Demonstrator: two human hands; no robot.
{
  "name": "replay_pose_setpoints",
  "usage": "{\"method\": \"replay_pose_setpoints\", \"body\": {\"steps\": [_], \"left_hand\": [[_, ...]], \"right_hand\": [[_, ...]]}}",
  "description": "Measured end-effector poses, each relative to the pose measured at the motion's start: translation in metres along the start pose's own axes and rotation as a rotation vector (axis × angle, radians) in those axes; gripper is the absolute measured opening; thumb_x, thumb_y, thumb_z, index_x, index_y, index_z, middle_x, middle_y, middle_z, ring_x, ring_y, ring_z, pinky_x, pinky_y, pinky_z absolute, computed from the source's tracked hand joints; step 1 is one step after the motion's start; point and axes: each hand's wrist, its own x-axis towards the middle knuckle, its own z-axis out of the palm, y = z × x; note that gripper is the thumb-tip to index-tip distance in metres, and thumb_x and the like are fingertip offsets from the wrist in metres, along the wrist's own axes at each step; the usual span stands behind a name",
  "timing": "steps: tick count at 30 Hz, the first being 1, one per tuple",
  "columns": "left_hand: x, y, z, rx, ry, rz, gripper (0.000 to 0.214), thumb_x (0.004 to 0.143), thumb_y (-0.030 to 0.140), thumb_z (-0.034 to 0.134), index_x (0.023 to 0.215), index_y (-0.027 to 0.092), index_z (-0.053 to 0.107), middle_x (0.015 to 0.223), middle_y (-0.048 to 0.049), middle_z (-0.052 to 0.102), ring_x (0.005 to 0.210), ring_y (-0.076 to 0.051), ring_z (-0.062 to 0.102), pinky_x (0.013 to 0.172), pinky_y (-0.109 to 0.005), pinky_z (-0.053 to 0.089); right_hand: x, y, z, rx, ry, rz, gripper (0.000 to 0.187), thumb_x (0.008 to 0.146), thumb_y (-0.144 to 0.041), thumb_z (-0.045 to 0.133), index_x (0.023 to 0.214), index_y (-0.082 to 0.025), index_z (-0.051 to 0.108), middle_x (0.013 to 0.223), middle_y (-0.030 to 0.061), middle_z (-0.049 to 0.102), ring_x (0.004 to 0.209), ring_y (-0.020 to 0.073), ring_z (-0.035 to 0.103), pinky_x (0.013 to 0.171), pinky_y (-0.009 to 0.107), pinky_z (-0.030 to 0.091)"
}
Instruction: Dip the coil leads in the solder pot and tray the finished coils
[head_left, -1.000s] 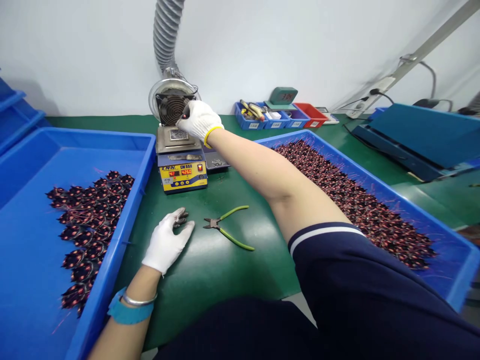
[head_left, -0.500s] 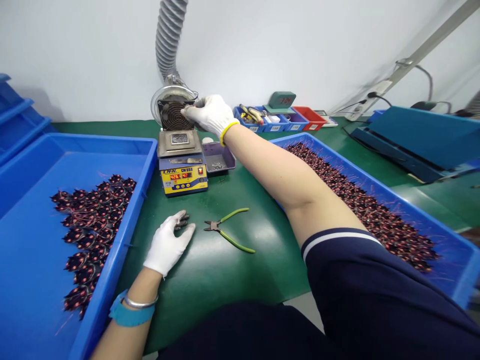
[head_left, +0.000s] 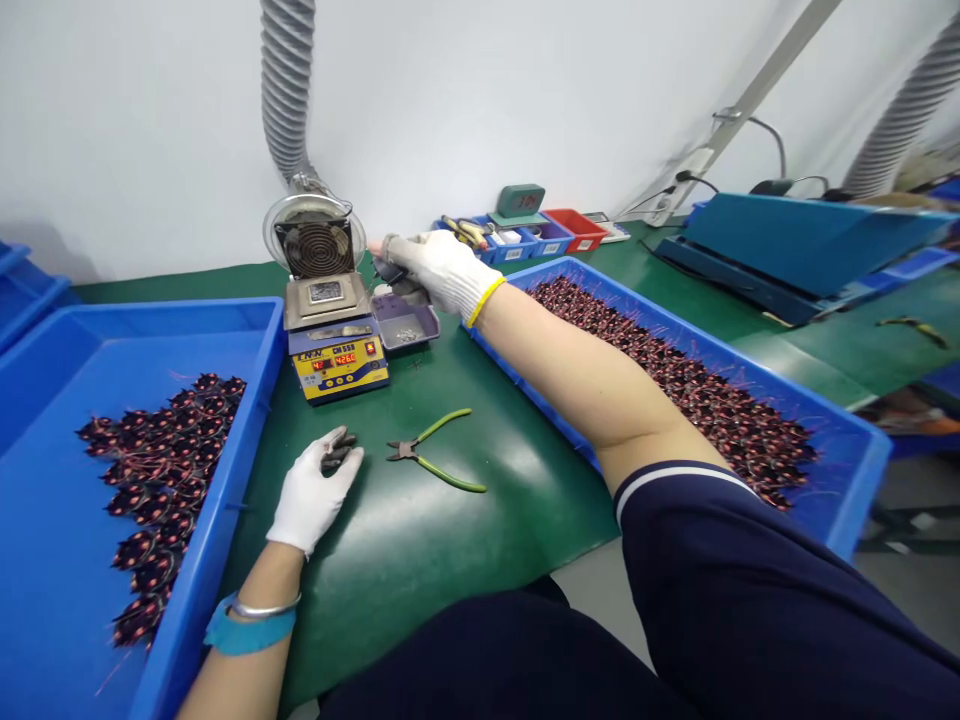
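My right hand [head_left: 439,270], in a white glove with a yellow cuff, is raised just right of the solder pot [head_left: 326,292]. Its fingers are pinched on a small black part [head_left: 388,270], mostly hidden by the glove; thin wires seem to hang from it. The yellow-fronted pot carries a red lit display and a pool of grey metal on top. My left hand [head_left: 311,495], also gloved and with dark stained fingertips, rests on the green table with thumb and fingers apart, holding nothing. Green-handled cutting pliers [head_left: 405,450] lie spread beside it.
At left, a blue tray [head_left: 259,400] holds rows of black parts with reddish wires. Another blue tray [head_left: 847,490] at right is densely filled with them. A purple bin [head_left: 427,325] adjoins the pot, below a fan [head_left: 319,248] and grey duct [head_left: 287,90]. Small bins [head_left: 551,242] stand behind.
My right hand has moved from above the solder pot to its right side and a little lower. The view has turned right. My left hand and the pliers stay in place on the table.
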Motion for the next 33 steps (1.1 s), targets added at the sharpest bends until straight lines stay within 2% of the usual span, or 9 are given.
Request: {"method": "replay_pose_setpoints", "body": {"steps": [6, 10, 14, 19, 22, 25, 28, 31, 33], "left_hand": [[0.001, -0.004, -0.002, -0.006, -0.002, 0.003, 0.055, 0.073, 0.044, 0.062, 0.119, 0.015, 0.057, 0.108, -0.0117, 0.067, 0.1, -0.024, 0.063, 0.097, -0.04, 0.044], [0.0, -0.004, -0.002, -0.04, -0.012, 0.012, 0.055, 0.073, 0.045, 0.063, 0.119, 0.015, 0.056, 0.107, -0.0126, 0.067, 0.099, -0.025, 0.063, 0.097, -0.042, 0.044], [-0.011, 0.005, 0.002, -0.144, 0.058, 0.01, 0.052, 0.073, 0.042, 0.064, 0.117, 0.015, 0.057, 0.104, -0.0126, 0.068, 0.099, -0.025, 0.063, 0.095, -0.042, 0.046], [-0.023, 0.016, 0.003, -0.343, 0.259, 0.047, 0.049, 0.069, 0.039, 0.068, 0.11, 0.012, 0.06, 0.102, -0.0124, 0.068, 0.094, -0.023, 0.065, 0.091, -0.04, 0.049], [-0.024, 0.014, -0.004, -0.49, 0.296, 0.054, 0.049, 0.068, 0.041, 0.068, 0.106, 0.011, 0.06, 0.098, -0.0123, 0.068, 0.084, -0.022, 0.066, 0.082, -0.039, 0.053], [-0.025, 0.011, -0.012, -0.651, 0.214, 0.025, 0.046, 0.067, 0.038, 0.069, 0.103, 0.011, 0.06, 0.093, -0.0111, 0.069, 0.077, -0.021, 0.066, 0.074, -0.037, 0.055], [-0.031, 0.015, -0.013, -0.81, 0.061, -0.016, 0.045, 0.065, 0.03, 0.071, 0.103, 0.012, 0.06, 0.092, -0.0112, 0.069, 0.078, -0.022, 0.066, 0.073, -0.035, 0.054], [-0.039, 0.02, -0.009, -0.924, -0.11, -0.077, 0.044, 0.065, 0.025, 0.07, 0.106, 0.013, 0.06, 0.097, -0.0121, 0.069, 0.086, -0.024, 0.066, 0.076, -0.035, 0.054], [-0.043, 0.022, -0.004, -0.955, -0.178, -0.1, 0.042, 0.066, 0.026, 0.069, 0.106, 0.014, 0.062, 0.102, -0.0128, 0.068, 0.093, -0.027, 0.065, 0.079, -0.037, 0.054]], "right_hand": [[-0.029, 0.001, -0.01, -0.039, 0.031, -0.059, 0.037, 0.07, -0.049, 0.069, 0.067, -0.016, 0.051, 0.051, -0.0042, 0.049, 0.041, 0.0047, 0.045, 0.037, 0.015, 0.037], [-0.048, 0.002, -0.017, -0.039, 0.025, -0.024, 0.036, 0.072, -0.049, 0.068, 0.067, -0.017, 0.053, 0.051, -0.0028, 0.051, 0.041, 0.0054, 0.045, 0.036, 0.016, 0.038], [-0.06, 0.011, -0.018, 0.038, -0.045, 0.026, 0.034, 0.07, -0.044, 0.071, 0.065, -0.017, 0.053, 0.053, -0.0017, 0.054, 0.042, 0.0062, 0.046, 0.035, 0.017, 0.039], [-0.073, 0.037, 0.012, 0.246, -0.173, 0.001, 0.017, 0.074, -0.031, 0.066, 0.079, -0.017, 0.058, 0.066, -0.0007, 0.061, 0.05, 0.0083, 0.055, 0.045, 0.02, 0.048], [-0.099, 0.063, 0.039, 0.346, -0.238, -0.08, 0.029, 0.067, -0.021, 0.067, 0.095, -0.018, 0.059, 0.085, 0.0014, 0.065, 0.068, 0.0114, 0.062, 0.061, 0.024, 0.054], [-0.134, 0.095, 0.056, 0.371, -0.209, -0.146, 0.04, 0.063, -0.017, 0.066, 0.102, -0.02, 0.057, 0.1, 0.0039, 0.065, 0.087, 0.0154, 0.064, 0.079, 0.029, 0.054], [-0.163, 0.124, 0.06, 0.23, -0.158, -0.254, 0.042, 0.066, -0.019, 0.067, 0.106, -0.023, 0.054, 0.108, 0.0067, 0.061, 0.09, 0.0172, 0.064, 0.08, 0.03, 0.054], [-0.178, 0.139, 0.058, 0.035, -0.088, -0.416, 0.041, 0.067, -0.021, 0.069, 0.105, -0.025, 0.053, 0.114, 0.0088, 0.057, 0.097, 0.0194, 0.062, 0.082, 0.033, 0.054], [-0.181, 0.142, 0.058, -0.055, -0.054, -0.503, 0.04, 0.067, -0.021, 0.07, 0.102, -0.026, 0.052, 0.112, 0.0089, 0.057, 0.102, 0.0208, 0.06, 0.086, 0.036, 0.052]]}}
